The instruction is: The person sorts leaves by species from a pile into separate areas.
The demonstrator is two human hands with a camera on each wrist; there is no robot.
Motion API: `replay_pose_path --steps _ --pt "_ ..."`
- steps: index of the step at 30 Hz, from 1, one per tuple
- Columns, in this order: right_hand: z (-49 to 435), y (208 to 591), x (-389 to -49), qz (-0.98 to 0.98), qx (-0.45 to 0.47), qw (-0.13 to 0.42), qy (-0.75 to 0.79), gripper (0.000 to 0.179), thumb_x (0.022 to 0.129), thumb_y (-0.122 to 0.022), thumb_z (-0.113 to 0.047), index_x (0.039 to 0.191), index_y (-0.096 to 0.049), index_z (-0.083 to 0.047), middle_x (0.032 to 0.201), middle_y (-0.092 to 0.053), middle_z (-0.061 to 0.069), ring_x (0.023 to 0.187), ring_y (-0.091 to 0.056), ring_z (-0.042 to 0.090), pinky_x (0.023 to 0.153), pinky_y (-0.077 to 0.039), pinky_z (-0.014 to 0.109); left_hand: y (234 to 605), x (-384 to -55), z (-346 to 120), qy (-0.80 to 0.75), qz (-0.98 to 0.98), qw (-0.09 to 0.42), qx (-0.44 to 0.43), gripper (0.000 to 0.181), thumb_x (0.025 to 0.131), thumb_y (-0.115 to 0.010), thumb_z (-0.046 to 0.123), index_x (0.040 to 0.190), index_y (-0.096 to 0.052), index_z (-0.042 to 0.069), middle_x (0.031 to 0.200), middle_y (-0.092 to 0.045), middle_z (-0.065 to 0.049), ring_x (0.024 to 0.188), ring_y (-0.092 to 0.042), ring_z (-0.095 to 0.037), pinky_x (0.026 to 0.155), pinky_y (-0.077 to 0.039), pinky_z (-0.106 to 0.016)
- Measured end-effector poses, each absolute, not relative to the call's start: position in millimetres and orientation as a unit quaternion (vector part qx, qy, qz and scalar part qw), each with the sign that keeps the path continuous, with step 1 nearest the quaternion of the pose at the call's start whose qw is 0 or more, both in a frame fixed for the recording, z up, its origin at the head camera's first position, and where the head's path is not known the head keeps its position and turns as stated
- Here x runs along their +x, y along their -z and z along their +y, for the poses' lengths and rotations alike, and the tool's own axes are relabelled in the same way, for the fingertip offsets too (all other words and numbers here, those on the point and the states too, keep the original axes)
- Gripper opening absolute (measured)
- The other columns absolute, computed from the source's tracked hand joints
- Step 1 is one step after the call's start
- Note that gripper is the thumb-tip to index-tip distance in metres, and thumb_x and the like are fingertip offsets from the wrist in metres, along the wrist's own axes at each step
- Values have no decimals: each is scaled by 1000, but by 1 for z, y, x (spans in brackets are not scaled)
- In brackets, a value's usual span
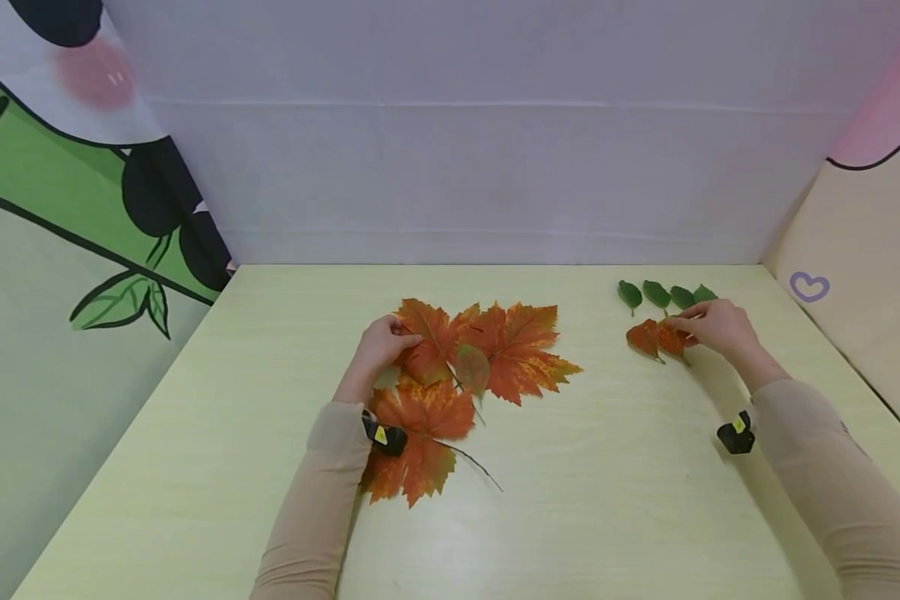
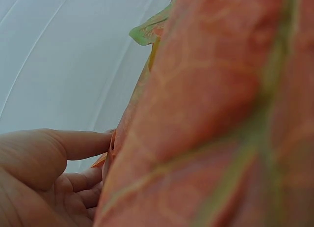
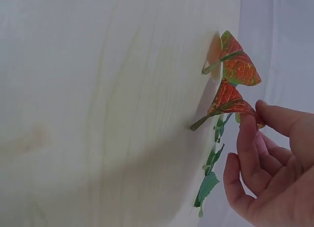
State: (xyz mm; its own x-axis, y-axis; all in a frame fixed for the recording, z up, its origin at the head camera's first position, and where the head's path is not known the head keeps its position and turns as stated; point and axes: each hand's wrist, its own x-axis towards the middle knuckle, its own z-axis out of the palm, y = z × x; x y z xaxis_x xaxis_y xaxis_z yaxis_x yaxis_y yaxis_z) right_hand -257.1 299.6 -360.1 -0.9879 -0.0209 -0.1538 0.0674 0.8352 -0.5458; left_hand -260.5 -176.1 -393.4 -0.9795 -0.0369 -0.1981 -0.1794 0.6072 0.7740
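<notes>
My left hand [image 1: 382,343] pinches the left edge of a large orange maple leaf [image 1: 426,340], between thumb and fingers in the left wrist view. A second maple leaf [image 1: 521,354] adjoins it on the right, and a third [image 1: 423,412] lies nearer me, partly under the left wrist. One smaller greenish-red leaf [image 1: 472,369] rests over the upper two. At the right, my right hand [image 1: 720,325] pinches the tip of a small orange-red leaf [image 3: 228,101], whose stem end points toward the table. A similar red leaf [image 1: 643,338] sits just left of it.
Behind the red leaves, several small green leaves [image 1: 656,293] form a row; the rightmost is partly behind the right hand. Pale wood-grain table [image 1: 570,508] spreads beneath everything. A white cloth wall [image 1: 495,183] stands at the back, with printed panels at both sides.
</notes>
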Motion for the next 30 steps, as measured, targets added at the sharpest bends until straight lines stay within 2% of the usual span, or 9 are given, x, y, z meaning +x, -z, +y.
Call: replay_pose_path --steps 7,11,15,22,30 --pt "301 355 -253 959 5 79 273 55 91 -48 -40 114 -56 9 86 -69 16 93 -58 41 82 -38 54 395 -263 -176 -436 895 76 -56 31 86 -62 23 104 -50 1 95 -51 -12 80 -45 -23 66 -38 -29" --pt "304 354 -250 967 -4 64 245 50 92 -47 -36 112 -57 9 90 -67 19 84 -61 37 70 -44 44 395 -262 -176 -434 896 76 -55 31 86 -62 23 103 -50 1 95 -52 -11 80 -46 -23 67 -39 -29" --pt "298 351 -247 975 -12 31 220 44 92 -48 -30 109 -57 9 94 -64 24 74 -60 32 57 -43 34 393 -260 -176 -435 896 75 -54 29 86 -62 23 100 -50 1 92 -51 -11 78 -45 -22 65 -38 -29" --pt "265 343 -244 974 -33 -15 223 36 91 -50 -27 106 -60 5 100 -61 25 84 -56 36 67 -43 43 394 -261 -177 -432 897 75 -52 30 86 -62 23 102 -50 1 93 -50 -11 79 -45 -23 66 -38 -29" --pt "215 340 -245 969 -80 -18 232 27 90 -54 -25 102 -64 -3 93 -64 15 81 -57 28 70 -42 40 393 -261 -176 -432 897 77 -54 33 86 -62 23 105 -50 0 95 -51 -12 81 -46 -23 68 -39 -29"
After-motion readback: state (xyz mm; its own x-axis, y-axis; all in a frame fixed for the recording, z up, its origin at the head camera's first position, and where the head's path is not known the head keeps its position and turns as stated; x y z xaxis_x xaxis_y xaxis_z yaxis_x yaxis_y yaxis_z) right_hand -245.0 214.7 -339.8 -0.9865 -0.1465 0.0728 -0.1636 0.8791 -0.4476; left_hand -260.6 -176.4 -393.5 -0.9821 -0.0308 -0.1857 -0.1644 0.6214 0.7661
